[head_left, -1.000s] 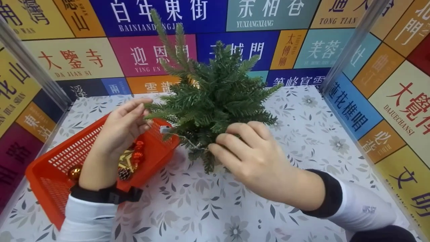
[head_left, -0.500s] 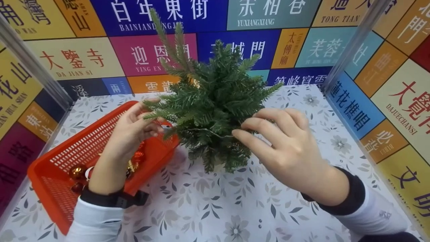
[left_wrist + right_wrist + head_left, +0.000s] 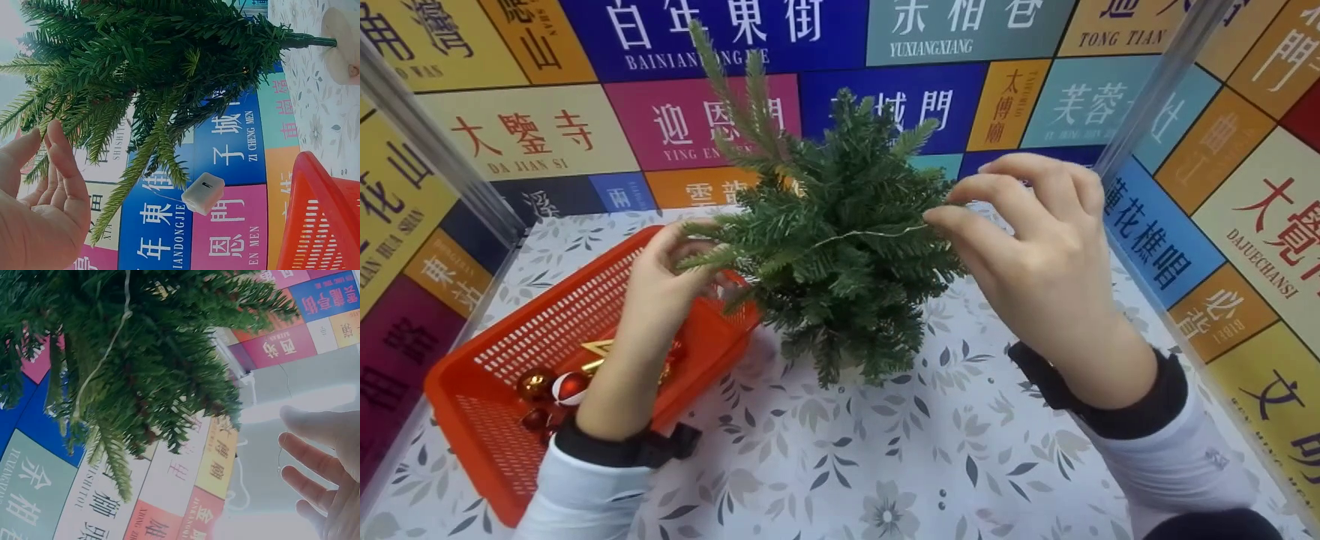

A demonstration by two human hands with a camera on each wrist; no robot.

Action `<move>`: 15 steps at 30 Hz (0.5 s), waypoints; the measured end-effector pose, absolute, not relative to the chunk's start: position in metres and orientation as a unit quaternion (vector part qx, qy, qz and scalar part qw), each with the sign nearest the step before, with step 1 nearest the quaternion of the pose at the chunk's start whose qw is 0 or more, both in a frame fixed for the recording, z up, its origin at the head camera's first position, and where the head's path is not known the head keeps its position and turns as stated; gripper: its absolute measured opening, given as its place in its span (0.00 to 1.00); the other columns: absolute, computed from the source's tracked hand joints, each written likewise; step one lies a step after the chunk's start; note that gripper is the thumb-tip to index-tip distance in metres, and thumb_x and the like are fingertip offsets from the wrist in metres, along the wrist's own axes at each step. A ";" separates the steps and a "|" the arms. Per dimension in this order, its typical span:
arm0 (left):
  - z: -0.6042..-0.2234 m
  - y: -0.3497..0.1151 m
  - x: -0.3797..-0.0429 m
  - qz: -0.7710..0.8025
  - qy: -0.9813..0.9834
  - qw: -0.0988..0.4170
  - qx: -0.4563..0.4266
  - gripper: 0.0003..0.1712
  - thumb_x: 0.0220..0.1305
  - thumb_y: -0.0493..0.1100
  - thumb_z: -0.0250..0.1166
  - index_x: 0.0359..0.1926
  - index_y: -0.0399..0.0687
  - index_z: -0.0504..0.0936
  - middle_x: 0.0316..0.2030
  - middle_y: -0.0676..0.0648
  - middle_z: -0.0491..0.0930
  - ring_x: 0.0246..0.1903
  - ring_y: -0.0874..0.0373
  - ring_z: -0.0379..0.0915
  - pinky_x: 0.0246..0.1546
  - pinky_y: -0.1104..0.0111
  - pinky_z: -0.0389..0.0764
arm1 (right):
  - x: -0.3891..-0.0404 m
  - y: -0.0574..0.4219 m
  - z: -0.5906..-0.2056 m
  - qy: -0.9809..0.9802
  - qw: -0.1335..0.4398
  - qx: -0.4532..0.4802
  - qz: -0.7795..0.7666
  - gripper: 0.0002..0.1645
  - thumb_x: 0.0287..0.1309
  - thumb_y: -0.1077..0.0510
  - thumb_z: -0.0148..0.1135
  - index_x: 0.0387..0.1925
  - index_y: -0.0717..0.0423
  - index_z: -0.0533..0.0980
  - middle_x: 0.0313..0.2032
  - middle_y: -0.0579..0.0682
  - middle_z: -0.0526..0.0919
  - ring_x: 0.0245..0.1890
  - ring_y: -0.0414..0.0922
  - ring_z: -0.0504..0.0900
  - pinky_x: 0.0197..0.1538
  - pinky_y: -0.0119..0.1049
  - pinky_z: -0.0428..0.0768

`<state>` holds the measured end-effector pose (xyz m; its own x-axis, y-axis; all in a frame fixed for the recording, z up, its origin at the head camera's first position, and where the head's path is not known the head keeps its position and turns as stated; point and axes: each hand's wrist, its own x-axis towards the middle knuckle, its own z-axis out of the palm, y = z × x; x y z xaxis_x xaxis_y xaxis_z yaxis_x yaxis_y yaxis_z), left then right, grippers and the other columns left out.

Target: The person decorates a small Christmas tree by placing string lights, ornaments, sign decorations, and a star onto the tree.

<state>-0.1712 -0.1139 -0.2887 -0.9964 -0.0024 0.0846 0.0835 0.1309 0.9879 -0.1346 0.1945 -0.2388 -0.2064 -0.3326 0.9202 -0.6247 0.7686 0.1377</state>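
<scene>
A small green artificial Christmas tree [image 3: 847,247] stands on the table, its wooden base [image 3: 343,48] seen in the left wrist view. At the tree's left side, my left hand [image 3: 667,262] holds a branch tip [image 3: 42,146] between thumb and fingers. My right hand [image 3: 1039,240], off the tree's right side, pinches a thin fairy-light wire [image 3: 874,233] between thumb and fingertips. The wire crosses the front of the branches, with tiny beads on it [image 3: 128,314]. A small white box [image 3: 203,193] with a dark slot hangs by the branches near my left hand.
Left of the tree lies a red plastic basket [image 3: 472,450]. Inside are a gold-brown bauble [image 3: 534,384], a red-and-white ball [image 3: 570,388] and a gold star [image 3: 598,351], partly behind my left forearm. Printed panels [image 3: 697,112] wall the table at the back and sides.
My right hand has moved up and to the right, drawing the wire higher across the tree's front. My left hand has shifted slightly right, further in among the branches.
</scene>
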 end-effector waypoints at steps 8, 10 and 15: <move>-0.290 -0.115 -0.173 -0.644 -0.764 0.034 -0.020 0.19 0.64 0.39 0.64 0.55 0.45 0.73 0.32 0.55 0.82 0.24 0.61 0.79 0.29 0.72 0.81 | -0.156 0.192 -0.236 -0.789 0.516 0.314 0.116 0.08 0.62 0.63 0.61 0.31 0.55 0.85 0.32 0.51 0.86 0.42 0.55 0.77 0.44 0.52 0.68; -0.290 -0.115 -0.173 -0.642 -0.766 0.031 -0.022 0.20 0.64 0.41 0.64 0.56 0.46 0.73 0.32 0.56 0.82 0.24 0.61 0.79 0.29 0.71 0.82 | -0.161 0.190 -0.235 -0.797 0.501 0.317 0.113 0.08 0.61 0.65 0.61 0.30 0.56 0.85 0.31 0.51 0.86 0.41 0.55 0.78 0.44 0.51 0.69; -0.290 -0.115 -0.173 -0.641 -0.766 0.025 -0.024 0.21 0.64 0.41 0.65 0.57 0.47 0.72 0.33 0.55 0.82 0.25 0.61 0.79 0.31 0.71 0.82 | -0.167 0.187 -0.233 -0.835 0.431 0.326 0.106 0.08 0.60 0.66 0.60 0.31 0.57 0.85 0.32 0.51 0.87 0.40 0.54 0.78 0.44 0.50 0.70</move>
